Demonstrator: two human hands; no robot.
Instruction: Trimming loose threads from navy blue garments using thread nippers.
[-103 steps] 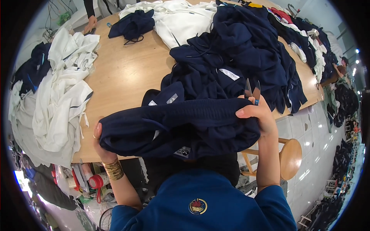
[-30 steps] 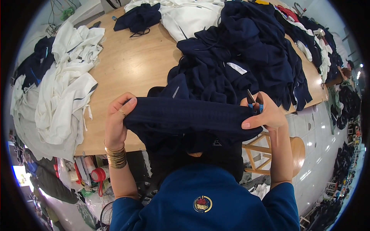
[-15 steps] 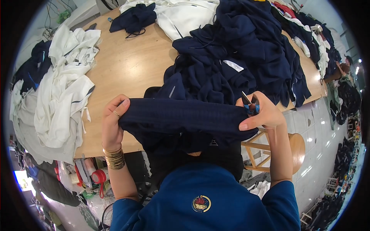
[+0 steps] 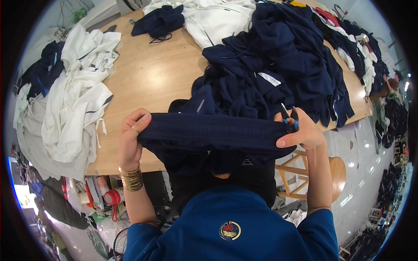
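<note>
A navy garment [image 4: 209, 130] is stretched sideways in front of my body, its wide ribbed band uppermost and the rest hanging below in folds. My left hand [image 4: 133, 137] grips the band's left end, thumb on top and fingers behind the cloth. At the other end my right hand [image 4: 308, 132] is closed on the band, with the thumb along its edge. That hand also holds small thread snips [image 4: 288, 121] with blue on them, the blades pointing up and apart. The garment's underside and the fingers behind it are hidden.
A heap of navy garments [image 4: 287, 56] covers the wooden table's [image 4: 143, 82] right half. White garments [image 4: 82, 95] hang over its left edge; another white piece [image 4: 217, 21] lies at the back. A wooden stool [image 4: 337, 178] stands at right. A red-lidded bottle [image 4: 113, 197] is below the table.
The whole view has shifted slightly, the scene sitting a little further right. Both hands keep the band stretched. The snips' blades show more clearly spread than before.
</note>
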